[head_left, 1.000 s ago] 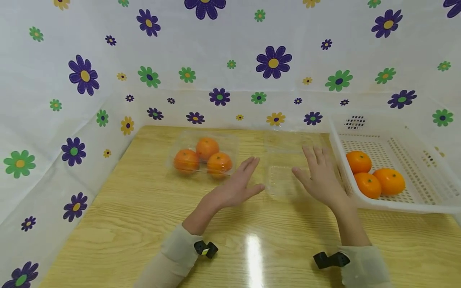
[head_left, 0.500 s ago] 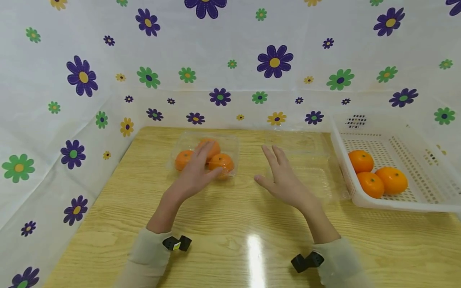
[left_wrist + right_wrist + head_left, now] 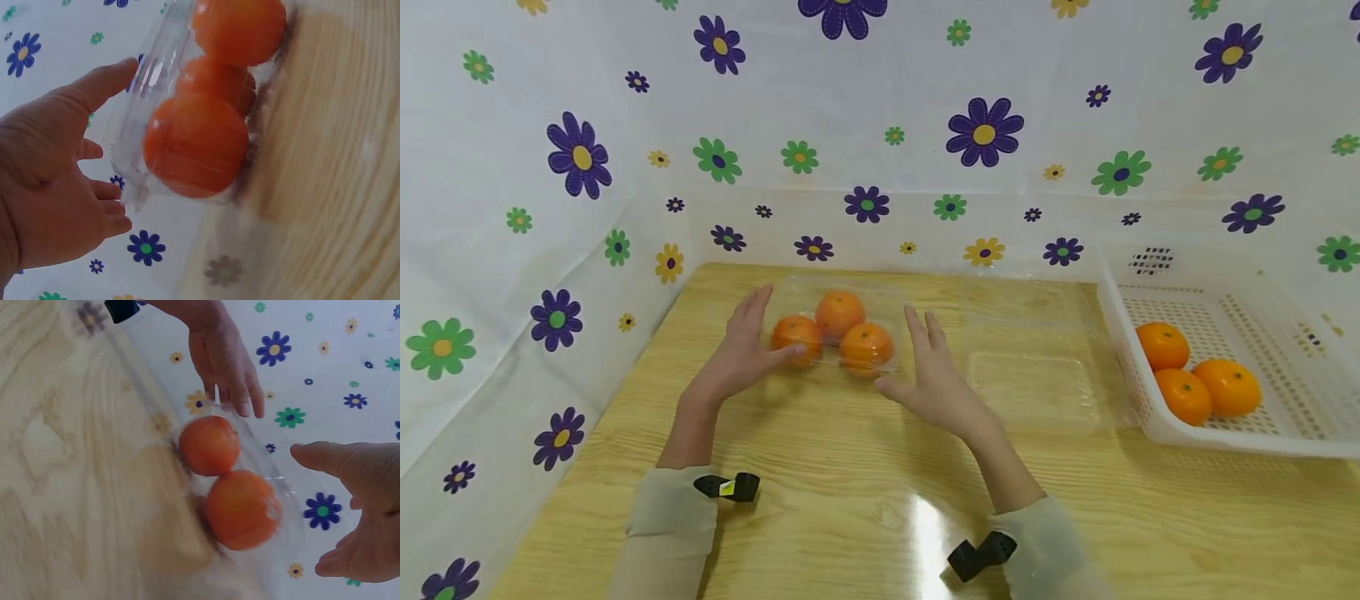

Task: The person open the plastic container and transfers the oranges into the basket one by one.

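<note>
Three oranges point(image 3: 840, 314) sit inside a lidded transparent plastic box point(image 3: 883, 297) at the back left of the table. My left hand point(image 3: 737, 354) is at the box's left side, fingers extended and thumb over its front corner. On the right side is my right hand point(image 3: 940, 387), fingers spread, thumb close to the front right corner. In the left wrist view, the fingertips of the left hand point(image 3: 56, 175) are near the box's lid edge. The right wrist view shows the right hand point(image 3: 369, 506) with thumb and fingers apart beside the box, nothing held.
A second transparent plastic box point(image 3: 1037, 392) lies opened out on the table, right of centre. Farther right stands a white perforated basket point(image 3: 1262, 437) holding three loose oranges point(image 3: 1225, 387). A flowered white cloth point(image 3: 910, 167) hangs behind and along the left side.
Both hands have moved left, from between the two boxes to either side of the one with oranges. The left hand passed over it. The box stays about where it was.
</note>
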A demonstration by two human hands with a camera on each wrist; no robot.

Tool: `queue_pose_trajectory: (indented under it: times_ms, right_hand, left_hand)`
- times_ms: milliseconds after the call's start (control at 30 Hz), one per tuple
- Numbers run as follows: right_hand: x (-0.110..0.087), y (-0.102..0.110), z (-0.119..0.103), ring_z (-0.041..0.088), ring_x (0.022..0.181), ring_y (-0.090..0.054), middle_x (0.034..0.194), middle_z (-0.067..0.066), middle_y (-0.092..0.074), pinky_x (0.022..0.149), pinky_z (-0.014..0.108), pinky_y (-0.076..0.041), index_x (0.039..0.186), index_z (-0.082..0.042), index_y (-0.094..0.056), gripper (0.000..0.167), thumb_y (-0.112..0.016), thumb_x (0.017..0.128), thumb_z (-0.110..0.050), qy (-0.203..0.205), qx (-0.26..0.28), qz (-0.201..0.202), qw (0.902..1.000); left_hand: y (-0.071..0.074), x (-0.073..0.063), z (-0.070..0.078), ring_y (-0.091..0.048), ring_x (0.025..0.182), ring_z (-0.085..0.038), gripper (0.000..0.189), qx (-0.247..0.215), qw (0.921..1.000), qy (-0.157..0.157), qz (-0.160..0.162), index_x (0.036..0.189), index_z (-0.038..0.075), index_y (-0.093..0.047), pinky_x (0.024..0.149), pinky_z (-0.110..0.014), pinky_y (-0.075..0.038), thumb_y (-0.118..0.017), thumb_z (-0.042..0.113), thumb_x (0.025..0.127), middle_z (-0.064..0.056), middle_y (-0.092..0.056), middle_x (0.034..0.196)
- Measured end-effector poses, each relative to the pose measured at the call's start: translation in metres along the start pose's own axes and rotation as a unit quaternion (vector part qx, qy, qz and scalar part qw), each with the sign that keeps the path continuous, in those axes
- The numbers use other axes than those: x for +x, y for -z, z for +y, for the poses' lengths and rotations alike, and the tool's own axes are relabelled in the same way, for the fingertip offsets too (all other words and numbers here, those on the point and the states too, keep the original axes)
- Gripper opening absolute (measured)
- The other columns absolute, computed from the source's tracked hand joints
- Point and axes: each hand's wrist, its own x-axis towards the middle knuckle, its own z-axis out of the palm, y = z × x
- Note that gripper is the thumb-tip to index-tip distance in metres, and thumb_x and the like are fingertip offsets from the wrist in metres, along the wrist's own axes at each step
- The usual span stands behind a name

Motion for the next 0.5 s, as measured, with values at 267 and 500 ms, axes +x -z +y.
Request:
queue_pose_trajectory:
  times_ms: [267, 500]
  right_hand:
    - [0.018, -0.024, 0.004, 0.053, 0.145, -0.011, 0.162, 0.023, 0.018, 0.107, 0.064, -0.032, 0.161, -0.021, 0.003, 0.109, -0.077, 0.088, -0.03, -0.02, -0.015, 0.029, 0.9993]
    - [0.027, -0.034, 0.009, 0.057, 0.143, -0.011, 0.159, 0.026, 0.024, 0.108, 0.064, -0.03, 0.161, -0.022, 0.003, 0.1, -0.07, 0.094, -0.035, -0.022, -0.018, 0.01, 0.9996]
  left_hand:
    - [-0.009, 0.008, -0.01, 0.001, 0.149, -0.046, 0.113, -0.018, 0.999, 0.005, -0.042, 0.161, 0.017, 0.002, 0.112, -0.07, -0.012, -0.077, 0.043, 0.085, -0.022, 0.007, 0.164]
    - [-0.011, 0.007, -0.014, -0.007, 0.149, -0.046, 0.11, -0.009, 0.999, -0.005, -0.043, 0.161, 0.016, -0.003, 0.114, -0.066, -0.015, -0.078, 0.041, 0.085, -0.022, 0.0, 0.165]
